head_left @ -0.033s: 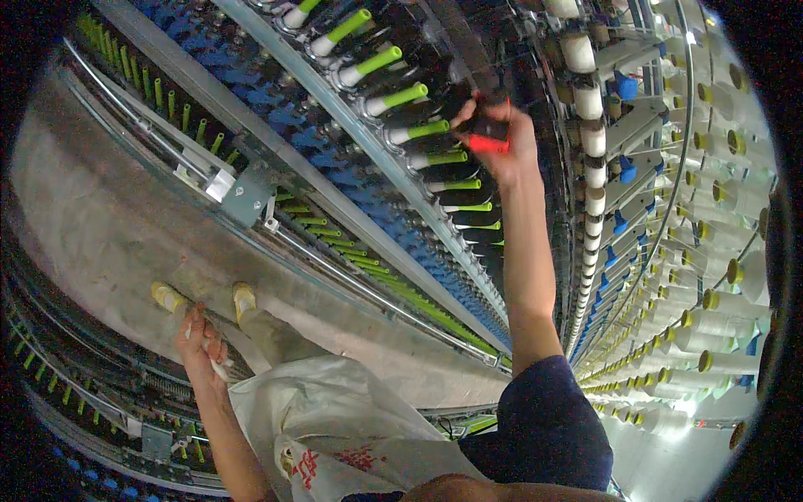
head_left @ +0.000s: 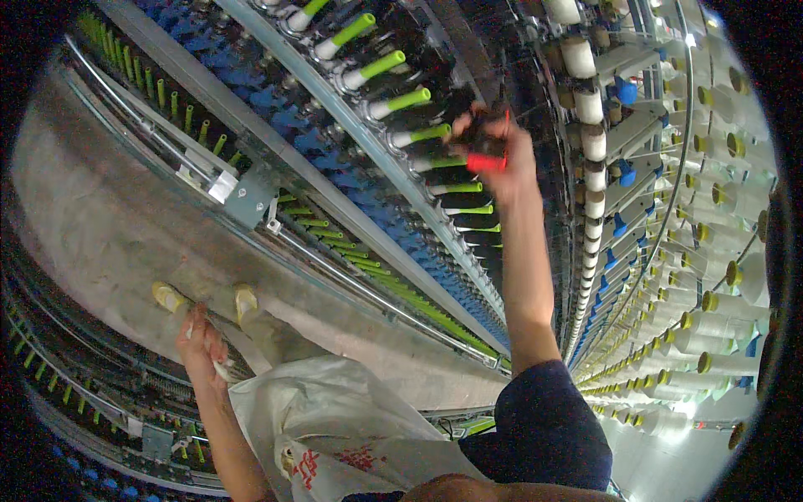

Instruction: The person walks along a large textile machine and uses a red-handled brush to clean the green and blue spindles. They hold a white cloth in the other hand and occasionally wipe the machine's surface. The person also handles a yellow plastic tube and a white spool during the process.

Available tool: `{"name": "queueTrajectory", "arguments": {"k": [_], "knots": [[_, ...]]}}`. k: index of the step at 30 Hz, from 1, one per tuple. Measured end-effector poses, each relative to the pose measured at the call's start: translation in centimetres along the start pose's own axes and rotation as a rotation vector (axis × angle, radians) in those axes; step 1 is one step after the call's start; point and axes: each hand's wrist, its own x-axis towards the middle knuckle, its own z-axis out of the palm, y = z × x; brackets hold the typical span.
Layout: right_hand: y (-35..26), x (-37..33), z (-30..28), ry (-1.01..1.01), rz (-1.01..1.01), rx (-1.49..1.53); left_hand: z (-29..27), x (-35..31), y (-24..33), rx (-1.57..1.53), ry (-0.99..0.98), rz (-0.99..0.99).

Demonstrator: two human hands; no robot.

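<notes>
My right hand [head_left: 512,159] is closed around a red-and-black piece [head_left: 486,161] beside a slanting row of spinning bobbins. Its fingers are partly smeared by motion, and I cannot tell whether the piece is joined to the machine. Just left of the fingertips stands a bobbin with a green tube top [head_left: 432,132] and a white lower part. Low on the left, my left hand [head_left: 201,341] is curled shut around a strip of soft white fibre [head_left: 222,369], whose end hangs out below the fingers. That hand is over the aisle, apart from the machine.
A pale metal rail [head_left: 335,113] runs along the bobbin row, with blue parts [head_left: 288,134] below it. White rollers [head_left: 594,142] line the right of my forearm, and large white spools [head_left: 723,326] hang beyond. Another machine [head_left: 150,439] borders the concrete aisle [head_left: 109,226].
My right hand has shifted slightly toward me, and the red-and-black piece has moved with it and turned. My left hand still holds the white fibre, almost unmoved.
</notes>
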Motion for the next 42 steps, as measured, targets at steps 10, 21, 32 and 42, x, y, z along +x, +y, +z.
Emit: {"name": "queueTrajectory", "arguments": {"k": [10, 21, 32, 42], "knots": [[25.7, -23.2, 4.0, -0.590, 0.498, -1.349, 8.4, 0.7, 7.0, -0.105, -0.079, 0.297], [26.8, -17.3, 15.6, -0.759, 0.621, -0.941, -16.3, 12.8, 25.4, -0.404, 0.099, 0.335], [29.9, -9.2, 38.7, -0.416, 0.541, -0.304, -18.2, 9.7, 34.0, -0.315, 0.098, 0.224], [17.5, 7.3, 53.9, -0.131, -0.195, -0.134, -14.2, 18.5, 52.3, -0.301, 0.266, 0.082]]}}
